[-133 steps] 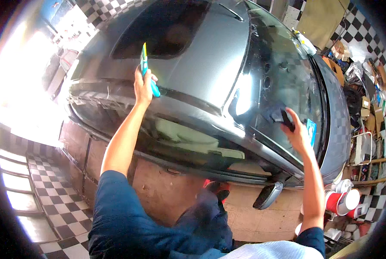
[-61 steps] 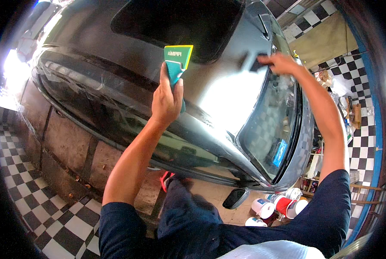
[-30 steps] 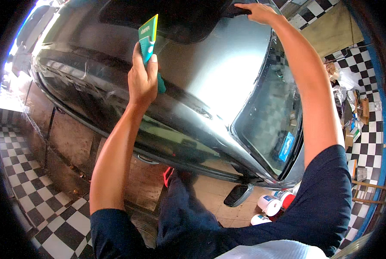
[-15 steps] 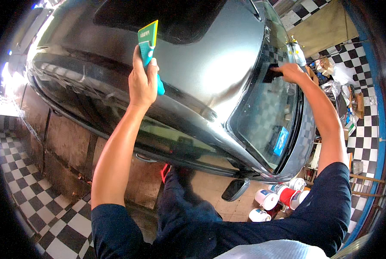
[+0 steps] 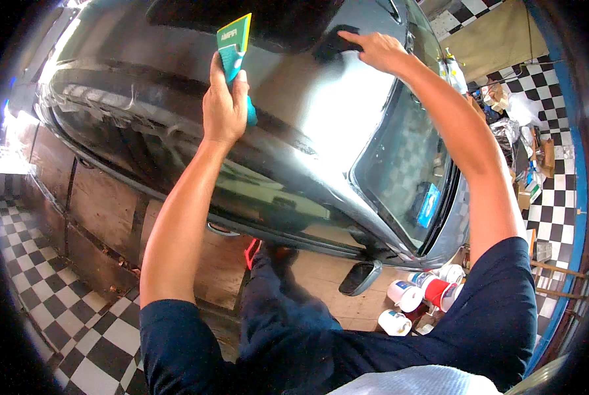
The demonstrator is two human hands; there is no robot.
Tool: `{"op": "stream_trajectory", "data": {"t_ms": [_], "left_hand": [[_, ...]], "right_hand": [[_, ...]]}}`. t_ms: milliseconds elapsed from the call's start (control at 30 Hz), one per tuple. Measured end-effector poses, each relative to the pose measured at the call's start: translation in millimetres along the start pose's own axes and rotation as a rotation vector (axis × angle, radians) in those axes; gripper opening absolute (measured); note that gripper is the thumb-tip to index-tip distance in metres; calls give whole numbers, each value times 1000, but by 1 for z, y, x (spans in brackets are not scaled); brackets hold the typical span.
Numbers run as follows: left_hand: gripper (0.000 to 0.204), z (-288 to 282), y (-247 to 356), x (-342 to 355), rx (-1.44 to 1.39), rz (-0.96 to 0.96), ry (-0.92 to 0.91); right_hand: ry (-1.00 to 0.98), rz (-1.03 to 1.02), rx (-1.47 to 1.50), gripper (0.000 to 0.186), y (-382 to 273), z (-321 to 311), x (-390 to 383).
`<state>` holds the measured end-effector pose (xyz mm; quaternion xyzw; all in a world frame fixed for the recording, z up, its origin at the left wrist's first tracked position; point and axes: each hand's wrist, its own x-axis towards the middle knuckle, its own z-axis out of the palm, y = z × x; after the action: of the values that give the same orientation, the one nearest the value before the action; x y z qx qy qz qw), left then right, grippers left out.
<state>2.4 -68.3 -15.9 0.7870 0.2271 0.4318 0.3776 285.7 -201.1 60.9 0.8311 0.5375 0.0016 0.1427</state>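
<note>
My left hand (image 5: 226,110) is closed round the teal handle of a squeegee (image 5: 234,36), held upright with its green, yellow-edged blade pointing away from me. It is over the near side of the dark car's roof (image 5: 284,92). Further right, my right hand (image 5: 381,52) reaches across the roof above the windshield (image 5: 400,155). Its index finger is stretched out toward the left, and nothing shows in the hand. A dark reflection or shadow lies beside that fingertip. Whether the finger touches the roof I cannot tell.
Below me are the side mirror (image 5: 360,278) and several white buckets (image 5: 405,296), one wrapped in red. A blue box-like item (image 5: 428,205) shows at the windshield. Boxes and plastic bags (image 5: 505,131) clutter the right side. Checkered floor (image 5: 103,336) extends at lower left.
My right hand has moved from the windshield leftward and away, onto the roof area. My left hand, with the squeegee, has shifted slightly away from me and to the right.
</note>
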Motion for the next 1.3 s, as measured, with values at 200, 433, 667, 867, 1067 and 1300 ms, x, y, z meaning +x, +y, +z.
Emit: {"op": "stream_trajectory", "data": {"t_ms": [200,433,667,867,1067,1300], "left_hand": [[45,6,-3,-2,-3,-1,-4],[44,9,-5,1,2,7,17],[46,-4,1,0,-40,-35,-27],[45,4,-1,-2,-95,9,23],[59,-3,-8,-5,-105,-33,43],[64,-4,-12,-8,-129,-112,79]], "right_hand": [[-162,2,-77,64,32,35,-85],[-330,70,-173,56,85,48,-147],[24,21,7,65,28,-7,-12],[-98,71,138,66,71,75,-124],[-656,217,99,55,74,50,-174],[-209,-269,317,58,64,-77,19]]}}
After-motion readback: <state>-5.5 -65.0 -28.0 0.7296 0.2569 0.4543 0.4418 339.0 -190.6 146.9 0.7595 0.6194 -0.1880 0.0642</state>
